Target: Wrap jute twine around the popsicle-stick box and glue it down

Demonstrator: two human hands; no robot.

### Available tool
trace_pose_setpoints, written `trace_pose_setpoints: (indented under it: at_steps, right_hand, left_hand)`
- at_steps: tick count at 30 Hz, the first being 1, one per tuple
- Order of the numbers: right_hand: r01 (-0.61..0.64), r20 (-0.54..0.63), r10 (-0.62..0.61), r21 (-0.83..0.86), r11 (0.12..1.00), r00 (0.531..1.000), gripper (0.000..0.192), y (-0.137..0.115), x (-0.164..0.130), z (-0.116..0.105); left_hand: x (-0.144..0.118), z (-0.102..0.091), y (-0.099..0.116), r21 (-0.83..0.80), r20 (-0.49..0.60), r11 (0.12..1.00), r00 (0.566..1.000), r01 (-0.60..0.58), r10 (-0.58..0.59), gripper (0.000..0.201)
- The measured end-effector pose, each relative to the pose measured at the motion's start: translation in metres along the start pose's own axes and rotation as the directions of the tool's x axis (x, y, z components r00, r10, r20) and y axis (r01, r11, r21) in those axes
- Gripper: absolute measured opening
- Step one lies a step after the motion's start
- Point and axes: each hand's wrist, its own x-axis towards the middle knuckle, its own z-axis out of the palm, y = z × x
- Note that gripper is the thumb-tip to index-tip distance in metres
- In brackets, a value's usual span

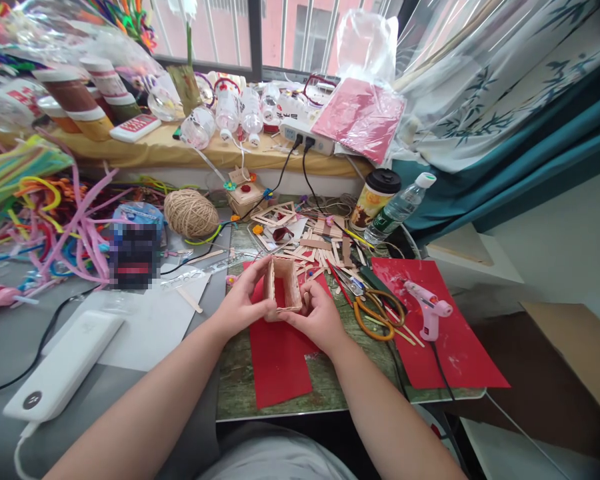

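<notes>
Between my two hands is a small open wooden box (293, 283), with red showing at its bottom. My left hand (245, 300) grips its left side, the thumb along the near edge. My right hand (320, 317) closes on the right side and near corner, some fingers curled. Under the hands lies a cut sheet of red paper (280, 373) on the green wood-patterned board. Just beyond the box, loose craft sticks (320, 243) are heaped. Scissors with tan handles (380, 313) rest to the right of my right hand.
A pink glue gun (429, 308) sits on red paper at right, its cord trailing off the front edge. Behind stand a water bottle (400, 207) and a lidded cup (375, 197). A twine ball (191, 213), pipe cleaners (75, 227) and a white power bank (65, 363) are left.
</notes>
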Motion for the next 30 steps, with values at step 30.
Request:
trace_pose_setpoints:
  at_steps: [30]
  right_hand:
    - [0.047,-0.328,0.094,0.397,0.917,0.940,0.022,0.009,0.019,-0.014]
  left_hand:
    - [-0.005,0.008,0.013,-0.606,0.079,0.748,0.957,0.270,-0.280,0.098]
